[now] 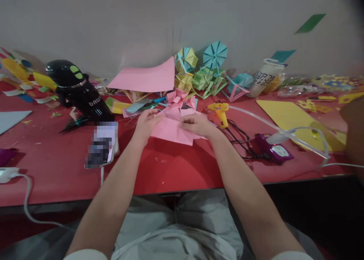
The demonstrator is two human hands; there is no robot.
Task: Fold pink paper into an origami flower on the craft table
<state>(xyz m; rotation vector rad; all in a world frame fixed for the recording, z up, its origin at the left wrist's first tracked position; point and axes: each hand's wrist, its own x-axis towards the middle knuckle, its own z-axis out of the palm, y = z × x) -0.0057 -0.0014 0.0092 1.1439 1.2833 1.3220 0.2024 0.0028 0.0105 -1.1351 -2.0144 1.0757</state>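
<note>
Between my two hands a sheet of pink paper [172, 132] is held just above the red table, near its front edge. My left hand [145, 126] grips the sheet's left side, with the fingers bent over its upper left corner. On the other side, my right hand [197, 124] has its fingers curled onto the top right of the sheet. Right behind the sheet lies a cluster of folded pink paper pieces [179, 99]. A yellow glue gun [220, 112] rests to the right of my right hand.
A phone [102, 144] leans at the left near a black bottle [85, 93]. Folded paper umbrellas [215, 55] stand along the wall beside a large pink sheet [145, 76]. A purple power strip [271, 148], cables, yellow paper [298, 119] and a paper cup [265, 78] occupy the right.
</note>
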